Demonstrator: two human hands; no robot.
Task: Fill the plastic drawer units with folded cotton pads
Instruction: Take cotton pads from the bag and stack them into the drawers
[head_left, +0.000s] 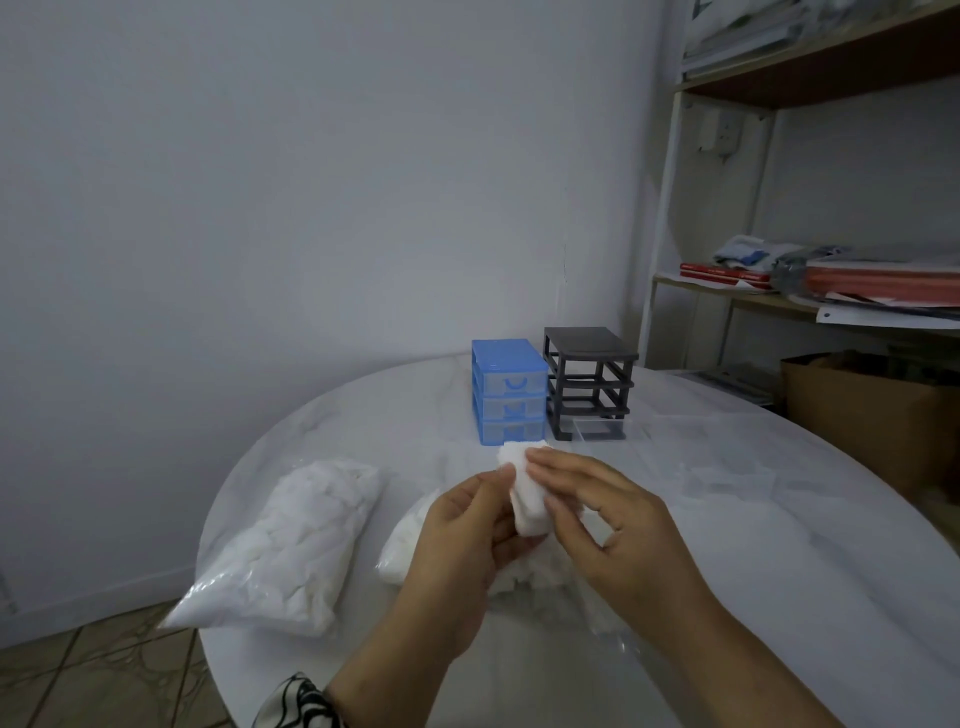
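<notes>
Both hands, left hand (457, 540) and right hand (618, 525), pinch a folded cotton pad (524, 493) in their fingers above the tabletop's (779, 597) near edge. The blue drawer unit (509, 392) and dark drawer frame (589, 382) stand at the far edge, open tabletop to their right. No writing is legible.

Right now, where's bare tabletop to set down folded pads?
Free: the strip between the bagged cotton and the blue drawer unit, and the near right of the table. Crowded: under both hands, left hand and right hand, and right of the grey frame, where clear drawers lie.
</notes>
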